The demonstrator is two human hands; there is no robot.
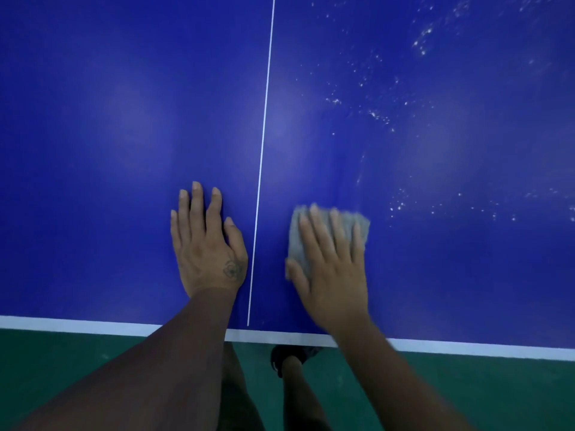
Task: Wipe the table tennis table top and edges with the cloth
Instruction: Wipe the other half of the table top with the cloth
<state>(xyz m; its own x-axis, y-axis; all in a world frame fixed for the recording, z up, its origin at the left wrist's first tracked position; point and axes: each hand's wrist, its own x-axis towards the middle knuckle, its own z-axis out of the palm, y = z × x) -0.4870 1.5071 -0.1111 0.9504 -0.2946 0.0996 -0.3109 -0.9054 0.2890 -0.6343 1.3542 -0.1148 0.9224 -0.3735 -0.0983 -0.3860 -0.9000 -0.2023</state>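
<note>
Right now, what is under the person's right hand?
A grey cloth lies under the right hand, flat on the blue table top. Its edges show past the fingers; the table beneath it is covered.

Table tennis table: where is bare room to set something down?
Left of the centre line, beyond the left hand, the table top is bare. Right of it, the right hand presses the cloth; white specks lie beyond.

Wide, flat blue surface [124, 119] open ahead and far to the right. Blocking leftward passage: left grip [208, 244] lying flat just across the white centre line [264, 119] from the cloth [297, 241].
</note>
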